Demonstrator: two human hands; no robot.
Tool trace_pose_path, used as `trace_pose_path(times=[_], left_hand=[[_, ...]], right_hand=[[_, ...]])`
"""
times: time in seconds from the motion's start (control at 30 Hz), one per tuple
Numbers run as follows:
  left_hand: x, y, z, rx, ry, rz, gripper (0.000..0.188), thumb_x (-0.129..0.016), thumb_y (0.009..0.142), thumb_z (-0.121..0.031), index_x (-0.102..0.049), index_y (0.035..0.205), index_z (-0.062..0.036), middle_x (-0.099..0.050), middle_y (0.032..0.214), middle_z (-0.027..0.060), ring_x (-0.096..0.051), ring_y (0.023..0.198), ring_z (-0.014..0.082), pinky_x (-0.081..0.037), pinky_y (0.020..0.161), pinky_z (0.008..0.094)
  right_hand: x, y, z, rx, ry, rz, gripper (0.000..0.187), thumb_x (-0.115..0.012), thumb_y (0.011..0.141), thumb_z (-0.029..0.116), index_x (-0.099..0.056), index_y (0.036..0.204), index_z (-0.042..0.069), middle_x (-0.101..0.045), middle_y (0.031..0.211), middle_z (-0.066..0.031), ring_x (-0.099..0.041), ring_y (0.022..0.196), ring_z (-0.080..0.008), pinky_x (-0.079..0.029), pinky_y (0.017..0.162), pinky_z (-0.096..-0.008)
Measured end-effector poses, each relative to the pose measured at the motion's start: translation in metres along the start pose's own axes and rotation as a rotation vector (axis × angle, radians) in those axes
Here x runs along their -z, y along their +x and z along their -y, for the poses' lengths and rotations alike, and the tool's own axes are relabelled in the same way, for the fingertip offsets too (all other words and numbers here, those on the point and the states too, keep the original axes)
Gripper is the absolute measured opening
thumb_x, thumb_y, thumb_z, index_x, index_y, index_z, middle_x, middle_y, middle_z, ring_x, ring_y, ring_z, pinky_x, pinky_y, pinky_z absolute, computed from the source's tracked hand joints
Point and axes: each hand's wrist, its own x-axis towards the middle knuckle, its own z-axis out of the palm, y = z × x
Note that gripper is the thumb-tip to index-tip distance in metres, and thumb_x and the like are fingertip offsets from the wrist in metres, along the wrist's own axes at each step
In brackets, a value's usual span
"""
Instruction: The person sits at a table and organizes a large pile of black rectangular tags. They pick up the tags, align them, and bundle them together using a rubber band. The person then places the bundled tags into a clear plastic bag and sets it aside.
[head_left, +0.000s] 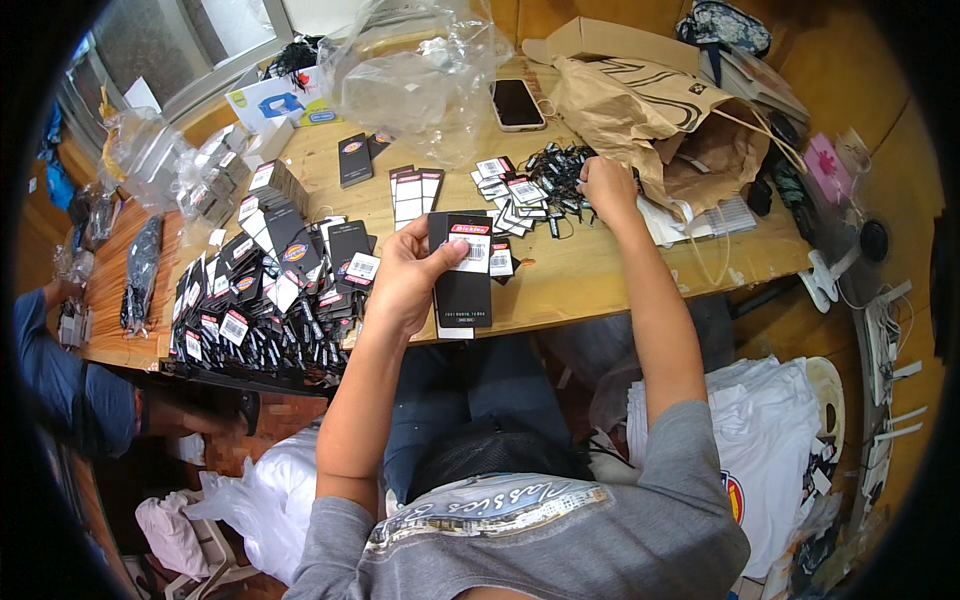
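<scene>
My left hand [402,275] grips black hang tags [463,298], with the thumb pressed across a white barcode label on the front one. Over the table's right half, my right hand [608,190] has its fingers curled together at the edge of a pile of black tag strings [560,172]. Whatever lies between those fingertips is hidden. White barcode tags [520,190] spread beside the strings. Behind my left hand lie a few tags with white labels [413,193]. To the left is a large heap of black tags with strings attached [265,300].
A brown paper bag [640,110] lies behind my right hand, near a phone [517,104]. Clear plastic bags [420,80] stand at the back. White shirts [750,430] are piled at lower right. Another person's leg [100,400] shows at far left.
</scene>
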Motion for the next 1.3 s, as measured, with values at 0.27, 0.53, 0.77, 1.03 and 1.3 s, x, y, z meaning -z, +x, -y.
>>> trace_pose_path(times=[0.27, 0.53, 0.77, 1.03, 1.3], left_hand=[[0.009, -0.001, -0.003, 0.033, -0.109, 0.065, 0.021, -0.055, 0.072, -0.001, -0.05, 0.091, 0.0033, -0.058, 0.081, 0.01, -0.057, 0.073, 0.015, -0.047, 0.067, 0.026], [-0.012, 0.001, 0.005, 0.185, -0.325, 0.254, 0.024, -0.052, 0.074, -0.002, -0.048, 0.097, 0.0023, -0.055, 0.092, 0.0134, -0.056, 0.081, 0.0192, -0.047, 0.072, 0.0292], [-0.044, 0.024, 0.018, 0.076, -0.206, 0.224, 0.04, -0.053, 0.075, -0.003, -0.041, 0.113, -0.0006, -0.054, 0.093, 0.0058, -0.053, 0.077, 0.0105, -0.045, 0.069, 0.0236], [-0.049, 0.041, 0.018, 0.155, -0.249, 0.152, 0.016, -0.052, 0.075, -0.002, -0.052, 0.09, 0.0029, -0.056, 0.077, 0.0075, -0.054, 0.064, 0.0105, -0.046, 0.055, 0.0236], [-0.031, 0.025, 0.026, 0.282, -0.292, 0.163, 0.017, -0.053, 0.074, -0.002, -0.052, 0.091, 0.002, -0.058, 0.076, 0.0082, -0.057, 0.063, 0.0131, -0.048, 0.055, 0.0239]], right_hand=[[0.068, 0.026, 0.002, 0.1, 0.946, 0.226, 0.019, -0.06, 0.066, 0.006, -0.057, 0.084, 0.001, -0.056, 0.065, -0.0054, -0.051, 0.058, -0.0105, -0.042, 0.054, -0.0228], [0.078, 0.009, 0.011, 0.051, 1.537, 0.508, 0.038, -0.051, 0.077, 0.012, -0.04, 0.113, 0.011, -0.055, 0.074, -0.0034, -0.053, 0.068, -0.0103, -0.041, 0.058, -0.0204], [0.037, -0.038, 0.039, -0.11, 2.116, 0.636, 0.036, -0.051, 0.077, 0.009, -0.04, 0.111, 0.005, -0.053, 0.095, -0.0103, -0.048, 0.097, -0.0233, -0.041, 0.081, -0.0349], [0.047, -0.05, 0.058, -0.082, 2.076, 0.557, 0.034, -0.051, 0.077, 0.009, -0.039, 0.109, 0.005, -0.053, 0.098, -0.0106, -0.052, 0.088, -0.0182, -0.045, 0.073, -0.0323], [0.045, -0.034, 0.046, -0.165, 1.887, 0.601, 0.023, -0.053, 0.076, 0.015, -0.05, 0.099, 0.012, -0.055, 0.094, -0.0017, -0.053, 0.085, -0.0137, -0.041, 0.064, -0.03]])
